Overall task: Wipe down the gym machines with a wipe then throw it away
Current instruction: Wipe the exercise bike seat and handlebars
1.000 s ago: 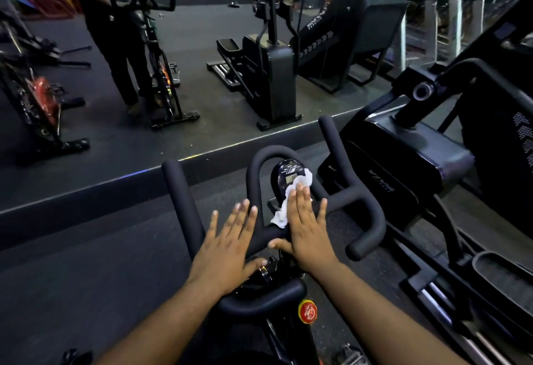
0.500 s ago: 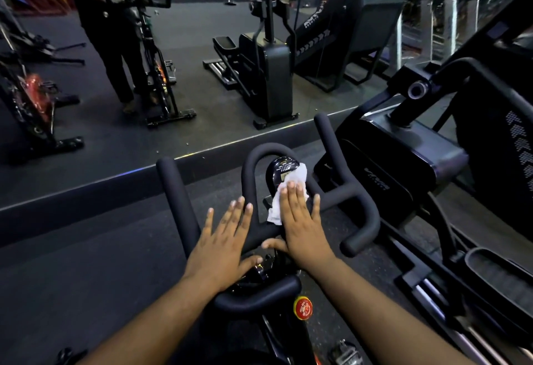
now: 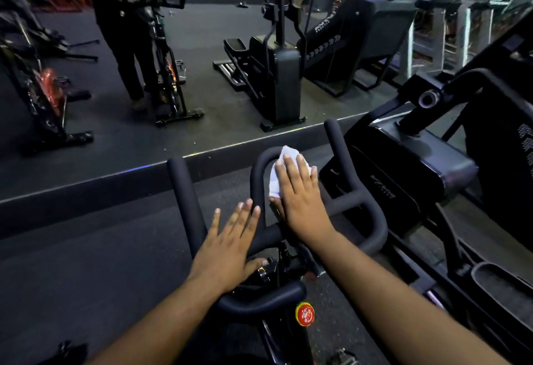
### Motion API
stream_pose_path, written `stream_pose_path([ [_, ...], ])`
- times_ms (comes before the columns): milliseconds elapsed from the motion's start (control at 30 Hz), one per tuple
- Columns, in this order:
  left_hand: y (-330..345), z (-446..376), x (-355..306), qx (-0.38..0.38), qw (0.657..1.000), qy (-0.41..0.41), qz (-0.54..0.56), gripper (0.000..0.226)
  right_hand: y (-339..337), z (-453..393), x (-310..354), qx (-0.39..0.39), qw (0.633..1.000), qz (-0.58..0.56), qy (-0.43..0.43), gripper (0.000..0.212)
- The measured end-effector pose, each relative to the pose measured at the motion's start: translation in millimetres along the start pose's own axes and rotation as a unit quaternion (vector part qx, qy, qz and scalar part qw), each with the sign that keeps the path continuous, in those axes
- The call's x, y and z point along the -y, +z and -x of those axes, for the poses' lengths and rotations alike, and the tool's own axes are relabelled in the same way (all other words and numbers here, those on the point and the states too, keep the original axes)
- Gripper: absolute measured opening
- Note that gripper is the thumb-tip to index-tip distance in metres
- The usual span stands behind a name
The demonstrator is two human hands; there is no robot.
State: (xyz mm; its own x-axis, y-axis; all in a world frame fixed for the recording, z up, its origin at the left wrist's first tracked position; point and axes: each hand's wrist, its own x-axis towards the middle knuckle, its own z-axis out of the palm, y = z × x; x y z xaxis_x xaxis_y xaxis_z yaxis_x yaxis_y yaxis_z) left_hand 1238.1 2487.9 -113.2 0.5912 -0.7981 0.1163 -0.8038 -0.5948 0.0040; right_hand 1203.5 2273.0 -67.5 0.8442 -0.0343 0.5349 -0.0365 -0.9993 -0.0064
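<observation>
R hand (image 3: 300, 191), fingers flat, has slid the wipe (image 3: 278, 174) up over the small screen, prob. hidden under it now. L hand (image 3: 227, 246) stays flat on bike bar (image 3: 357, 203). Wiping goes on.

— How are the hands?
— Both arms reach forward. The left hand (image 3: 227, 246) lies flat, fingers straight and spread. The right hand (image 3: 300, 194) also is flat, fingers together.

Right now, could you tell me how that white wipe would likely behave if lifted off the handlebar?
The wipe is probably floppy: it lies crumpled and folded under the flat right hand. It looks thin, so likely very light. Unpinned, it might slide off the rounded handlebar.
</observation>
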Motion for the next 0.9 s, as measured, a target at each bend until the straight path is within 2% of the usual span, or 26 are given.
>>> stream_pose_path([
  [100, -2, 0, -1, 0.006, 1.0, 0.008, 0.003, 0.107, -1, 8, -17, 0.0, 0.996, 0.031, -0.083, 0.074],
  [200, -4, 0, -1, 0.011, 1.0, 0.007, 0.006, 0.106, -16, -5, -38, 0.034, 0.99, -0.051, -0.13, 0.067],
  [267, -7, 0, -2, 0.009, 1.0, 0.002, 0.011, 0.106, -25, -16, -39, 0.064, 0.985, -0.119, -0.107, 0.064],
  [367, -10, 1, -4, 0.021, 1.0, -0.002, 0.007, 0.105, -34, -28, -26, 0.084, 0.983, -0.162, -0.018, 0.057],
  [467, -8, 3, -3, -0.005, 1.0, -0.017, 0.01, 0.106, -40, -40, -13, 0.108, 0.992, -0.057, 0.018, 0.044],
  [533, -7, 7, 0, -0.017, 0.999, -0.046, 0.013, 0.109, -45, -51, 0, 0.085, 0.996, 0.0, -0.001, 0.039],
  [633, -4, 13, 1, -0.034, 0.996, -0.08, 0.022, 0.109, -47, -66, 30, -0.002, 0.998, -0.035, -0.049, 0.042],
  [667, -4, 16, 1, -0.038, 0.995, -0.089, 0.027, 0.109, -41, -67, 41, -0.009, 0.997, -0.049, -0.063, 0.046],
  [700, -3, 17, 1, -0.041, 0.994, -0.098, 0.033, 0.11, -31, -64, 50, 0.01, 0.996, -0.047, -0.08, 0.049],
  [800, 1, 21, 1, -0.055, 0.992, -0.105, 0.046, 0.119, 1, -27, 63, 0.148, 0.984, 0.004, -0.101, 0.06],
  [900, 3, 19, 3, -0.074, 0.992, -0.094, 0.045, 0.123, 8, 13, 57, 0.175, 0.98, -0.032, -0.089, 0.06],
])
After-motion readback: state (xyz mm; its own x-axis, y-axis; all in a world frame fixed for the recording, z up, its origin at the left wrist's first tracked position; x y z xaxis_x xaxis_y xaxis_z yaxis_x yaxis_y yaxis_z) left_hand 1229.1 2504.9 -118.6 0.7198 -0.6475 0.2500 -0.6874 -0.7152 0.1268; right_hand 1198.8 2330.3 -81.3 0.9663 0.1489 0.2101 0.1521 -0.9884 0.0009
